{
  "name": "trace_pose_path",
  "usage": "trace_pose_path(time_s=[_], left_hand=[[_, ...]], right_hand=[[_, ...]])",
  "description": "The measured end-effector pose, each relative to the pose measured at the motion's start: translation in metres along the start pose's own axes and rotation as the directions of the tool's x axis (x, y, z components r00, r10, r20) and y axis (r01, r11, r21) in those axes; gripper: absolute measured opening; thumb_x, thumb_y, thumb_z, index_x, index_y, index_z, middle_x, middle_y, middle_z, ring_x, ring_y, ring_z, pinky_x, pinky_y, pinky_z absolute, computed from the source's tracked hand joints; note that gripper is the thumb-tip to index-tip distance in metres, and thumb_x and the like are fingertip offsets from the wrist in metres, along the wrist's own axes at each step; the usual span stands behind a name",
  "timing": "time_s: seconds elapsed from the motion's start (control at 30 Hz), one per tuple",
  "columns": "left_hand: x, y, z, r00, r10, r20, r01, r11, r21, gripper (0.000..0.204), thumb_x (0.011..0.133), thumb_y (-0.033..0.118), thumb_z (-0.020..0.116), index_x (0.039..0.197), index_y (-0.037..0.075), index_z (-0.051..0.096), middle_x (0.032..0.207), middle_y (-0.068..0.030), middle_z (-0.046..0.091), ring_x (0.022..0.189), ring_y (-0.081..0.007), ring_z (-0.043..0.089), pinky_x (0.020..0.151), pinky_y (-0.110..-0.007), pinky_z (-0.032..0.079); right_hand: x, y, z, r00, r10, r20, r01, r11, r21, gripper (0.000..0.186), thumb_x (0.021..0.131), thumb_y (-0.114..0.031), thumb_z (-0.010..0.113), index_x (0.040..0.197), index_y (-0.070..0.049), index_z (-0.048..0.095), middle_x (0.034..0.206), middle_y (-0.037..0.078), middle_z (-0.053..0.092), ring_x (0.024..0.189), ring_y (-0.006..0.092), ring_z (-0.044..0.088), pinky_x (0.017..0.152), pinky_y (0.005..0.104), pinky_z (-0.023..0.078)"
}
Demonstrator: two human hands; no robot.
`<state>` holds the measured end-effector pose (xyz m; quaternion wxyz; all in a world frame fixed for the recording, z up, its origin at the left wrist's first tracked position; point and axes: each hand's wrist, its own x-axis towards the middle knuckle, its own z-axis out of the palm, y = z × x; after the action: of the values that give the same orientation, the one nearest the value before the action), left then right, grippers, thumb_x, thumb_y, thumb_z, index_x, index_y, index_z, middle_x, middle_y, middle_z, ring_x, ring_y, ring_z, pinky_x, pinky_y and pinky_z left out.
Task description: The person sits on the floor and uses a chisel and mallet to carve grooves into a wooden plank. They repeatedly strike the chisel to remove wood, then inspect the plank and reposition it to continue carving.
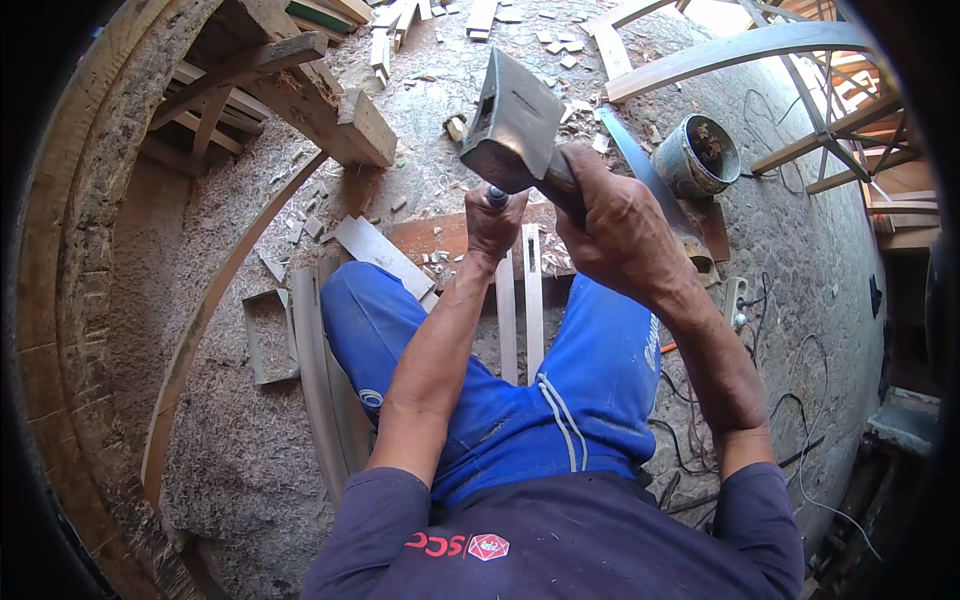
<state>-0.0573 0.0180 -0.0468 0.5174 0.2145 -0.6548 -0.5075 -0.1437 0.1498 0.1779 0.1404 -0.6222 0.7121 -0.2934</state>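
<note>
My right hand [625, 225] is wrapped round the handle of a hatchet [520, 110], its broad grey metal head raised above my left hand. My left hand [492, 228] grips an upright chisel [496, 197]; only the round top of its handle shows, and its blade is hidden beneath the fist. Between my knees lie two narrow pale wood strips [534, 290], the right one with a dark slot near its far end. They run over a reddish-brown board [430, 238] strewn with chips.
At the right, a handsaw [640, 160] leans beside a metal bucket [697, 158]. A power strip [735, 300] and loose cables lie near my right knee. A shallow tray [270, 335], wooden boards [385, 258] and a heavy timber beam [365, 130] are on the left. Offcuts litter the floor ahead.
</note>
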Motion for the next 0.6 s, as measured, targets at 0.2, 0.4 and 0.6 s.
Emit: trace_pose_path(time_s=[0.2,0.4,0.6], left_hand=[[-0.016,-0.022,-0.036,0.96,0.198,0.198,-0.277,0.772,0.571,0.019,0.086,0.007,0.067,0.105,0.005,0.069,0.097,-0.0156,0.071,0.09,-0.0378,0.069,0.079,-0.044,0.055],[-0.026,0.058,-0.036,0.991,-0.133,0.011,0.131,0.986,0.103,0.039,0.097,0.014,0.069,0.064,0.006,0.049,0.054,0.0005,0.047,0.052,-0.0072,0.045,0.046,-0.031,0.035],[0.069,0.045,-0.047,0.952,-0.205,0.226,0.022,0.786,0.618,0.027,0.099,0.029,0.068,0.091,0.007,0.055,0.07,-0.011,0.063,0.065,-0.0248,0.065,0.058,-0.041,0.05]], right_hand=[[0.016,0.017,0.029,0.911,0.077,0.405,0.064,0.944,-0.324,0.027,0.085,-0.006,0.062,0.109,0.001,0.051,0.096,0.026,0.071,0.094,0.0447,0.07,0.079,0.0549,0.056],[-0.054,0.09,0.063,0.948,0.303,0.101,-0.297,0.953,-0.064,0.03,0.087,-0.013,0.062,0.111,-0.006,0.047,0.087,0.029,0.069,0.087,0.0495,0.068,0.077,0.0597,0.052],[-0.114,0.154,0.073,0.869,0.492,0.054,-0.46,0.843,-0.278,0.036,0.093,-0.026,0.068,0.114,-0.007,0.047,0.091,0.029,0.07,0.089,0.0499,0.067,0.077,0.0589,0.053]])
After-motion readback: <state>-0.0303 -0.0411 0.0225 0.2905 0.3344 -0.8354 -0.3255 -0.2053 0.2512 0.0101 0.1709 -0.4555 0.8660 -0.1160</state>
